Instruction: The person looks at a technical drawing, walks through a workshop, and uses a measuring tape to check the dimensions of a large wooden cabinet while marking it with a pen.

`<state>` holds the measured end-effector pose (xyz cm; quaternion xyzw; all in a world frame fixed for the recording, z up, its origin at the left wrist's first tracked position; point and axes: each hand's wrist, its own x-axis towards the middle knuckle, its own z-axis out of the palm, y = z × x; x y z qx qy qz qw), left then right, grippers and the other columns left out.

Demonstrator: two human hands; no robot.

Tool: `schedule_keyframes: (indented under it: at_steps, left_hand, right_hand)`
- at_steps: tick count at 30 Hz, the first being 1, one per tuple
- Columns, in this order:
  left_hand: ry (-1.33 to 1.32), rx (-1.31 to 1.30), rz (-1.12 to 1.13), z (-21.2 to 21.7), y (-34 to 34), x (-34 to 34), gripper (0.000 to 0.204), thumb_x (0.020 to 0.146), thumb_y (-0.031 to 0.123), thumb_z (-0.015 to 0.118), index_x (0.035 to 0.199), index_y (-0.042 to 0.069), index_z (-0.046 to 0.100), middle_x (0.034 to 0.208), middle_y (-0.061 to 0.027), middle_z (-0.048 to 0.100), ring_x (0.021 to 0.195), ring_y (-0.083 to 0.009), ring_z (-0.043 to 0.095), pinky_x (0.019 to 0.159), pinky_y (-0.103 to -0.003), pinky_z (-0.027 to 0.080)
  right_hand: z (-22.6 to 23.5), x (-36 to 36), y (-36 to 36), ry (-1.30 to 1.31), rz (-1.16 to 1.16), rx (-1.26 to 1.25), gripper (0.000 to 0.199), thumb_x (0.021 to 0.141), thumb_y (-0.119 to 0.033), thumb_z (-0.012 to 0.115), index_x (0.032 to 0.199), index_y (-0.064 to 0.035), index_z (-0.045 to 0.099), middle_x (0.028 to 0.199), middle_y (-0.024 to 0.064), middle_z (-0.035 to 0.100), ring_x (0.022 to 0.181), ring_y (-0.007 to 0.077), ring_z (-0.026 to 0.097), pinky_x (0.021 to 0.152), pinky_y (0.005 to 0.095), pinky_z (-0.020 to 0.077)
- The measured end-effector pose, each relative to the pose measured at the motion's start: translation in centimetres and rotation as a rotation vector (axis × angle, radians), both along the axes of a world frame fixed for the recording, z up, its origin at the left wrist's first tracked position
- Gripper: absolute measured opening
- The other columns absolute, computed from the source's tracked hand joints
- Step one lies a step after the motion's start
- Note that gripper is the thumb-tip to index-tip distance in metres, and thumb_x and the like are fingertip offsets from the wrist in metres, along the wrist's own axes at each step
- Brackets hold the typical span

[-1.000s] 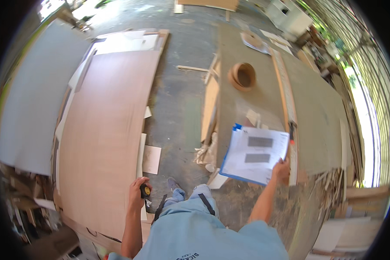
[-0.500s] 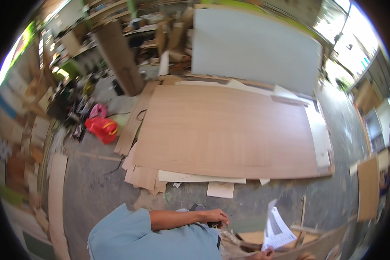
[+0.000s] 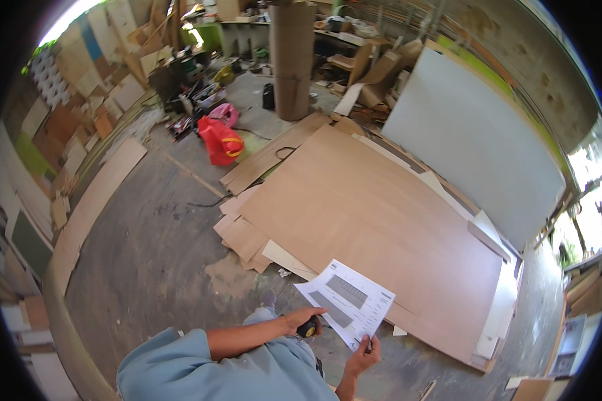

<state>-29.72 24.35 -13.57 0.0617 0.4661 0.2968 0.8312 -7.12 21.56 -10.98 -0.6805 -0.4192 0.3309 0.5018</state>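
Observation:
A white printed sheet of paper [image 3: 381,297] with grey diagrams is held in front of me. My right hand [image 3: 362,355] pinches its lower edge between thumb and fingers. A small dark thing shows at those fingertips, too small to name. My left hand [image 3: 299,321] is closed round a black and yellow tape measure [image 3: 308,327]. One of its fingers reaches over the left part of the sheet; whether it touches the paper I cannot tell. Beyond the sheet a large light-brown wood panel [image 3: 361,207] lies flat on a stack of boards.
A big white panel [image 3: 475,140] leans behind the stack. A tall brown roll [image 3: 291,63] stands near a red bag [image 3: 219,142] and scattered tools. One long board [image 3: 100,207] lies on the floor at left, by leaning wood offcuts [image 3: 80,134].
My view has turned, so the stack now appears slanted and farther right. The sheet has come up from low at the right to in front of me, close to my left hand.

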Motion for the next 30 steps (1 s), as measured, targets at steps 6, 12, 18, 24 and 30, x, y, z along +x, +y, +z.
schedule_keyframes:
  at_steps: [6, 12, 18, 24, 30]
  left_hand:
    - [-0.022, -0.006, 0.338, -1.6, -2.2, -9.2, 0.035, 0.102, 0.031, 0.059, 0.103, -0.003, 0.067, 0.081, -0.0158, 0.073, 0.067, -0.0245, 0.072, 0.059, -0.036, 0.060]
    - [0.139, 0.152, 0.596, -0.7, -4.0, -23.9, 0.030, 0.100, 0.023, 0.060, 0.112, -0.004, 0.066, 0.094, -0.0184, 0.074, 0.072, -0.0251, 0.073, 0.061, -0.037, 0.060]
    - [0.358, 0.167, 0.801, -2.0, -5.9, -43.1, 0.027, 0.098, 0.017, 0.062, 0.113, -0.005, 0.063, 0.091, -0.0157, 0.071, 0.069, -0.0257, 0.071, 0.060, -0.035, 0.058]
    - [0.489, 0.096, 1.204, 0.4, -5.1, -56.9, 0.028, 0.096, 0.018, 0.062, 0.111, -0.006, 0.062, 0.088, -0.0163, 0.071, 0.067, -0.0256, 0.071, 0.058, -0.035, 0.058]
    - [0.525, 0.018, 1.357, -0.2, 0.1, -65.5, 0.030, 0.097, 0.014, 0.063, 0.117, -0.008, 0.056, 0.096, -0.0165, 0.068, 0.076, -0.0265, 0.071, 0.059, -0.037, 0.060]
  right_hand:
    - [-1.0, -7.6, 3.8, 0.174, 0.371, -0.063, 0.019, 0.101, -0.012, 0.067, 0.108, 0.0061, 0.068, 0.090, 0.0052, 0.069, 0.069, 0.0083, 0.061, 0.058, 0.0230, 0.0493]
    - [-4.6, -21.8, 9.0, 0.280, 0.623, -0.105, 0.023, 0.101, -0.016, 0.066, 0.110, 0.0051, 0.068, 0.092, 0.0062, 0.070, 0.077, 0.0102, 0.064, 0.067, 0.0256, 0.0519]
    - [-10.4, -34.2, 11.3, 0.376, 0.632, -0.637, 0.032, 0.103, -0.027, 0.061, 0.112, 0.0030, 0.069, 0.097, 0.0152, 0.073, 0.074, 0.0228, 0.073, 0.063, 0.0349, 0.0603]
    - [-17.1, -33.5, 10.0, -0.196, 0.698, -1.066, 0.026, 0.098, -0.021, 0.063, 0.096, 0.0012, 0.076, 0.084, 0.0129, 0.075, 0.071, 0.0221, 0.075, 0.061, 0.0348, 0.0603]
    - [-23.7, -36.3, 16.4, -0.614, 0.926, -1.175, 0.024, 0.091, -0.022, 0.063, 0.083, -0.0052, 0.078, 0.075, 0.0087, 0.076, 0.064, 0.0202, 0.074, 0.061, 0.0344, 0.0603]
